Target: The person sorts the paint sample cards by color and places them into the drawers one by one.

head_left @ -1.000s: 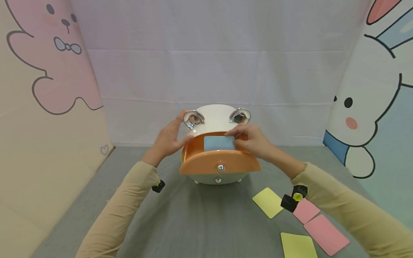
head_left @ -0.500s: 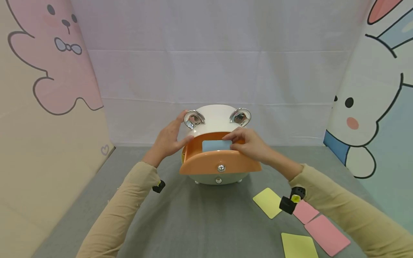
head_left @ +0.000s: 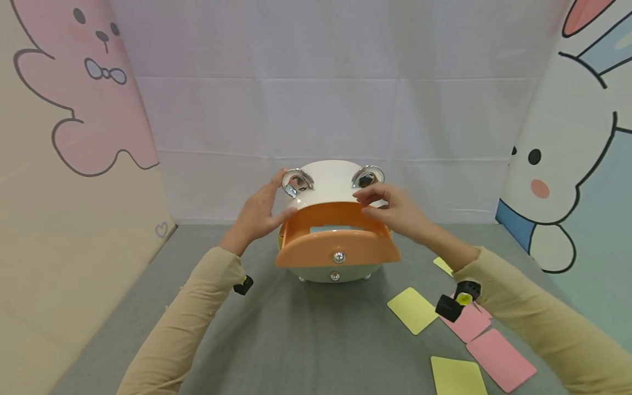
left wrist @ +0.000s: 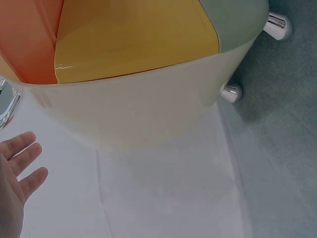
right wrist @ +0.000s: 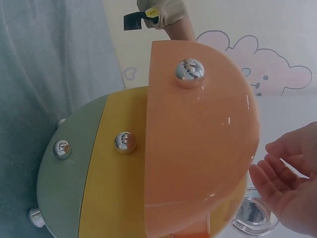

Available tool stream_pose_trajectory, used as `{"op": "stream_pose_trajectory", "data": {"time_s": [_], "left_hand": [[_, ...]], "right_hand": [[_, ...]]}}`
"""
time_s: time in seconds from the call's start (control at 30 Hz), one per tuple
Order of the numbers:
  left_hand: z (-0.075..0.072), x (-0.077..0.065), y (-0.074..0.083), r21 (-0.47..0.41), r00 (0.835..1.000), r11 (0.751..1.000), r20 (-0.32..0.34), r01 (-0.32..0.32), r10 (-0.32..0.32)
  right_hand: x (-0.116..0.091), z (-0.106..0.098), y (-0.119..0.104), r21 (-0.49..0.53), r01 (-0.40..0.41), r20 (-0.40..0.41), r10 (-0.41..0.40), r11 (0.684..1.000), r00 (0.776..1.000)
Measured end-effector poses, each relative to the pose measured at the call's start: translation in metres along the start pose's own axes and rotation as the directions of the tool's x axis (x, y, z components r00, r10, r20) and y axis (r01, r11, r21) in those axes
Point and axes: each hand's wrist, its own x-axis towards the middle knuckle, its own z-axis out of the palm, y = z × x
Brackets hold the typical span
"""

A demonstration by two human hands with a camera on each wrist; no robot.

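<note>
A rounded white mini drawer cabinet [head_left: 329, 184] with two chrome rings on top stands on the grey cloth. Its orange top drawer [head_left: 338, 247] is pulled out; the yellow drawer [right wrist: 114, 111] and green drawer [right wrist: 72, 183] below are closed. Inside the orange drawer, just a strip of a blue card [head_left: 323, 228] shows above the front. My left hand [head_left: 257, 214] rests against the cabinet's left side with fingers extended, thumb at the front edge. Over the drawer's right end, my right hand [head_left: 397, 211] has loosely bent fingers and holds nothing.
Right of the cabinet lie a yellow card [head_left: 412, 311], another yellow card [head_left: 458, 376], a pink card [head_left: 501, 359] and a second pink card [head_left: 466, 323]. One more yellow card [head_left: 443, 265] is partly under my right forearm in view. A white curtain [head_left: 336, 109] hangs behind.
My right hand has let go of the blue card and moved up and right. The card has sunk lower into the orange drawer. The left hand has stayed put.
</note>
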Motion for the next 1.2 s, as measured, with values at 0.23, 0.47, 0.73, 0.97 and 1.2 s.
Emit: {"op": "stream_pose_trajectory", "data": {"time_s": [0.23,0.47,0.73,0.97,1.2], "left_hand": [[0.000,0.000,0.000,0.004,1.000,1.000,-0.001,0.005,-0.005],[0.001,-0.001,0.000,0.005,1.000,1.000,-0.004,-0.002,0.002],[0.001,-0.001,0.000,0.004,1.000,1.000,-0.007,-0.005,0.006],[0.001,-0.001,0.001,0.004,1.000,1.000,-0.002,-0.002,0.002],[0.000,-0.001,0.002,0.002,1.000,1.000,0.003,0.003,-0.003]], "right_hand": [[-0.017,-0.013,-0.010,-0.080,-0.037,-0.090,0.030,0.996,0.996],[-0.047,-0.012,-0.024,-0.107,0.016,-0.203,-0.037,0.994,0.979],[-0.076,0.024,-0.019,-0.167,0.311,-0.310,-0.349,0.936,0.884],[-0.088,0.067,0.003,-0.257,0.355,-0.378,-0.432,0.899,0.819],[-0.087,0.095,0.012,-0.191,0.248,-0.482,-0.311,0.950,0.819]]}}
